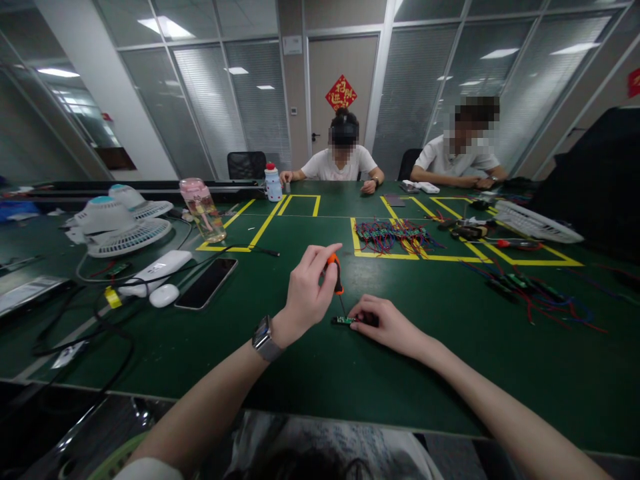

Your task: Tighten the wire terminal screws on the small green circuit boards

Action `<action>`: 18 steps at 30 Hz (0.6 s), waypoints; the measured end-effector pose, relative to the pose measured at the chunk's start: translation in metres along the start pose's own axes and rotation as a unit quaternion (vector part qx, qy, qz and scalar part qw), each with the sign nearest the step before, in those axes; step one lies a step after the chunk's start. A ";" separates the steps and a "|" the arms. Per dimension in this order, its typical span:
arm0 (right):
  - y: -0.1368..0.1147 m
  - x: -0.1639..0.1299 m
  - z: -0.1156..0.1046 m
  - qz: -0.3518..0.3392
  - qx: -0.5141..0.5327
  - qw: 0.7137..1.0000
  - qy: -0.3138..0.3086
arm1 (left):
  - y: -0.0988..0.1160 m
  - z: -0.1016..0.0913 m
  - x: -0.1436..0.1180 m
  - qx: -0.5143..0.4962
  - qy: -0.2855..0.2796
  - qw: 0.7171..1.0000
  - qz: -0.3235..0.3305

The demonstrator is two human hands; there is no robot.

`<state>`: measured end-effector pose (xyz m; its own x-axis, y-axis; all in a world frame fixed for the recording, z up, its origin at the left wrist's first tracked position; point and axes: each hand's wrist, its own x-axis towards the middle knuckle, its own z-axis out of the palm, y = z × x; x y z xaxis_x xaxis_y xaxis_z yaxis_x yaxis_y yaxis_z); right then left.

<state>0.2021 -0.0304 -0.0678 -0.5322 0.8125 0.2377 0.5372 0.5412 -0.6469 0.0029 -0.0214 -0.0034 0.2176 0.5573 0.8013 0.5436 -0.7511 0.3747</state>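
Observation:
My left hand (310, 287), with a watch (267, 339) on its wrist, is closed round the orange and black handle of a screwdriver (337, 275). The screwdriver's thin shaft points down, its tip at or just over a small green circuit board (343, 321) on the table. From the right, my right hand (377, 320) pinches the board's right end between thumb and fingers. Those fingers partly hide that end, and a bit of red shows beside them.
Bundles of wired circuit boards (395, 235) lie inside yellow tape, with more wired boards (530, 287) at right. Left are a phone (207, 283), a white case (164, 296), a pink-lidded bottle (203, 210), fans (107, 227) and cables. Two people (341, 160) sit across the green table (280, 373).

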 end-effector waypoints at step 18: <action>-0.002 0.000 -0.001 -0.005 0.000 1.000 0.001 | 0.001 0.001 -0.001 -0.017 0.000 0.999 0.030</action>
<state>0.2012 -0.0312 -0.0654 -0.5364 0.8073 0.2460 0.5318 0.5496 -0.6443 0.0041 -0.0223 -0.0049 0.2494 0.5115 0.8223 0.5010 -0.7948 0.3424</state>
